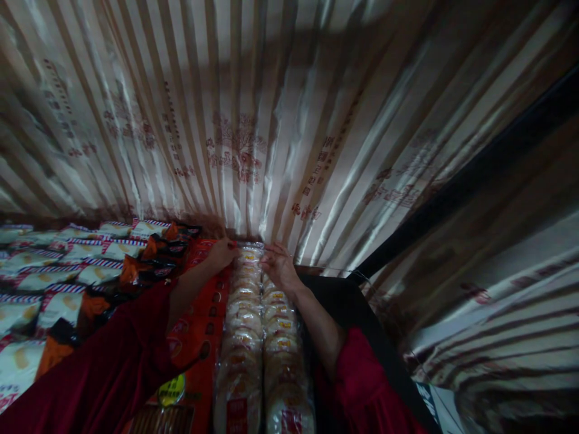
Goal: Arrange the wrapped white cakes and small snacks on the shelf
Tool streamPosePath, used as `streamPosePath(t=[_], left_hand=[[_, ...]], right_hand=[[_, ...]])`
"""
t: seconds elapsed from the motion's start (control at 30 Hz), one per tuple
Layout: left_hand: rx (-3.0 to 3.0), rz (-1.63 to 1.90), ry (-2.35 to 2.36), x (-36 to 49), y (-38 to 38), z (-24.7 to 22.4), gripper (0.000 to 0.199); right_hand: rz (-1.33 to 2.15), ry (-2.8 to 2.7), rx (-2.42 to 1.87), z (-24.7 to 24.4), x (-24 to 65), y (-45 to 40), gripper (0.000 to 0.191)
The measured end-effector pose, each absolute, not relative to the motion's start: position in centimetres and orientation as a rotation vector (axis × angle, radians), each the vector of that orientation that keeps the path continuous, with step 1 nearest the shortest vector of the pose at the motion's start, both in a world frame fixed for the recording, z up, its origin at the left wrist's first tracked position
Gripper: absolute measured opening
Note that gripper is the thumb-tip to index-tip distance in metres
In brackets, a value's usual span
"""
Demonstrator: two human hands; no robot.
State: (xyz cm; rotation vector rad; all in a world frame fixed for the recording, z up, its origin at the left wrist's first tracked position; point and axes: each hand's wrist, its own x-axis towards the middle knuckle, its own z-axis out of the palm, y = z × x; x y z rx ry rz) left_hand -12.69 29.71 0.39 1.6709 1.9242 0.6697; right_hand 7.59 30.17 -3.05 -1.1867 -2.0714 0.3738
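Observation:
Two long rows of round, flat pastries in clear plastic packets (241,349) run away from me, overlapping one another. At the far end of the left row, my left hand (221,254) has its fingers closed at the left corner of a clear pastry packet (248,255). My right hand (279,265) pinches near the same packet's right corner, above the far end of the right row (280,343). The packet lies between both hands, close to the curtain. Dim light and blur soften the fingertips.
An orange-red printed package or sheet (199,337) lies left of the rows. Farther left are orange and black packets (136,271) and many white striped bags (58,307). A pleated printed curtain (235,120) hangs behind. A dark pole (452,187) slants down at the black table's edge (348,325).

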Motion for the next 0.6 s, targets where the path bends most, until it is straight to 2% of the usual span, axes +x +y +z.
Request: streamPosePath(t=[0.17, 0.4, 0.6], left_hand=[[1.702, 0.648, 1.937, -12.9, 29.3, 1.1, 0.016], [1.755, 0.609, 1.803, -13.4, 28.9, 1.1, 0.025], [1.808, 0.592, 1.651, -13.4, 28.5, 1.0, 0.01]], right_hand=[[0.355, -2.03, -1.189, -3.0, 7.2, 30.2, 0.011], [0.316, -2.04, -1.171, -3.0, 6.9, 30.5, 0.011], [0.294, -2.031, -1.184, -2.7, 7.0, 30.1, 0.005]])
